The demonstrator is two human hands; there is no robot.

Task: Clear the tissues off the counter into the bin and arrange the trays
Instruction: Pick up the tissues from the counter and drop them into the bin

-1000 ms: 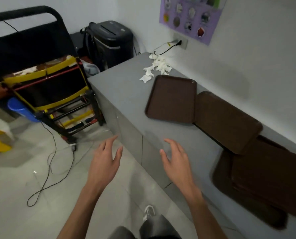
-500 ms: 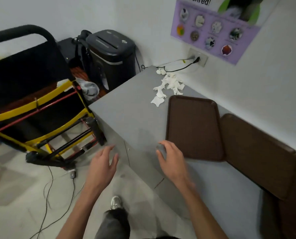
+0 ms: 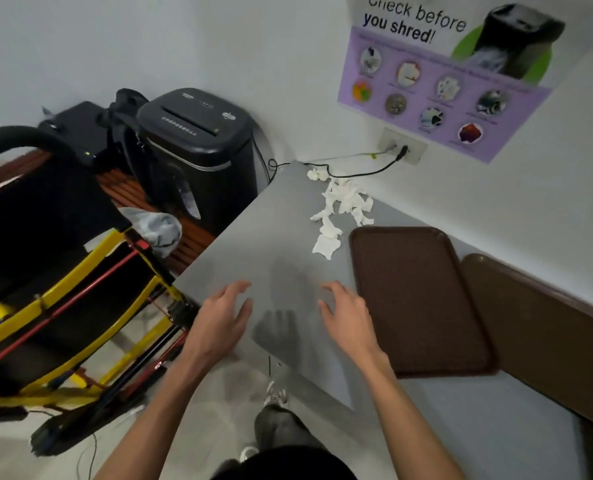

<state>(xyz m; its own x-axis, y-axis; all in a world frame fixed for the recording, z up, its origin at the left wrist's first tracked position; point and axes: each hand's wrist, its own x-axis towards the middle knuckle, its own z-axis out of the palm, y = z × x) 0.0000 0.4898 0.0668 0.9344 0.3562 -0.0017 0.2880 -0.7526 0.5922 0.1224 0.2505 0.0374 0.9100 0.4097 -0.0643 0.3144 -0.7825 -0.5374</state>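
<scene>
Several crumpled white tissues (image 3: 340,209) lie in a loose pile at the far end of the grey counter (image 3: 264,237), close to the wall. A brown tray (image 3: 416,299) lies flat on the counter just right of them. A second brown tray (image 3: 534,327) overlaps its right edge and tilts against the wall. My left hand (image 3: 220,320) and my right hand (image 3: 348,313) hover over the counter's near part, fingers spread, holding nothing, well short of the tissues. The right hand is beside the flat tray's left edge.
A black paper shredder (image 3: 198,150) stands on the floor past the counter's far end. A yellow and black folding cart (image 3: 63,289) fills the left. A black cable (image 3: 357,171) runs from the wall socket (image 3: 402,147) across the counter's far corner. A poster (image 3: 451,67) hangs above.
I have stepped along the counter towards its far end. Both hands moved forward over the counter top, and the tissues and flat tray are nearer. The stack of trays at the right left the view.
</scene>
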